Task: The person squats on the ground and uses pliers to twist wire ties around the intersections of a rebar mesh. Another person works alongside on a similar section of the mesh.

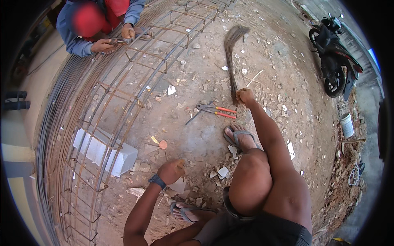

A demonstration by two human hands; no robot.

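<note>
Right hand (pixel 245 96) gripping broom (pixel 232 53) handle beside red-handled pincers (pixel 214 110) on dirt.

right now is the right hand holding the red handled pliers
No, the right hand grips the broom; the pliers lie on the ground.

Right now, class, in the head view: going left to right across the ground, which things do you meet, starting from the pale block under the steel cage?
Pale concrete block → left hand → red-handled pliers → right hand gripping the broom → parked motorcycle → white bucket.
</note>
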